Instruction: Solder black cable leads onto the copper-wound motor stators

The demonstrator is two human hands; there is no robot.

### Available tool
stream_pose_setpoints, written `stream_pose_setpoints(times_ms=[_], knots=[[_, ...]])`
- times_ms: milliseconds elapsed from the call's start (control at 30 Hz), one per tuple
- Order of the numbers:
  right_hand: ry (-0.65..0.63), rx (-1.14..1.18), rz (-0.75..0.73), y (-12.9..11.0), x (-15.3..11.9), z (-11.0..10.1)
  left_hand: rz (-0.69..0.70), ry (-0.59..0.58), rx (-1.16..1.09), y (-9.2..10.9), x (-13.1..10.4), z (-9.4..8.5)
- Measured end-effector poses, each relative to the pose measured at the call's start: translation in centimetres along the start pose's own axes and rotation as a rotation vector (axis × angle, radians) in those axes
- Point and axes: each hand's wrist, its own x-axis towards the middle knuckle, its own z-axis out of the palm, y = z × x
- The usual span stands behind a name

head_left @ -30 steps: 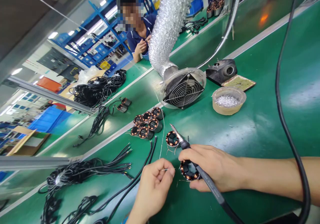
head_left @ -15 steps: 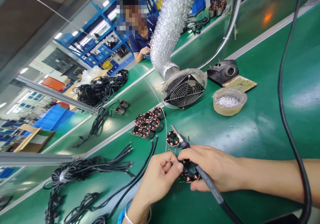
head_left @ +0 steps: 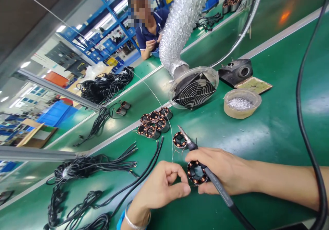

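Note:
My right hand is closed around a soldering iron and, with the same fingers, a motor stator wound with copper coils. The iron's tip points up and away, above another stator standing on the bench. Just left of the held stator is my left hand, its fingers curled. A thin solder wire comes down from above into these fingers, and a short end shows at the index finger. The left thumb tip is beside a fine lead of the held stator; whether it pinches that lead is unclear.
Several stators stand grouped beyond my hands. Black cables lie at left. A fume extractor fan on a foil duct stands ahead, near a round tub of silvery bits. A co-worker sits across the bench.
My left hand has moved slightly down and its thumb has drawn back from the stator, which shows more fully. The right hand keeps its hold. The camera view has shifted a little.

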Motion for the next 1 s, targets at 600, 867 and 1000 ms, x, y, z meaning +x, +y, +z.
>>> stream_pose_setpoints(times_ms=[600, 867, 1000], knots=[[0.086, -0.048, -0.016, 0.5, -0.4, -0.3, 0.021, 0.282, 0.435, -0.4, -2.2, 2.3], [0.129, -0.163, -0.082, 3.1, -2.1, 0.8, 0.072, 0.29, 0.184, 0.1, -2.0, 3.3], [0.253, -0.185, -0.026, 5.4, -2.8, 2.0, 0.056, 0.04, -0.373, -0.7, -0.8, 4.5]])
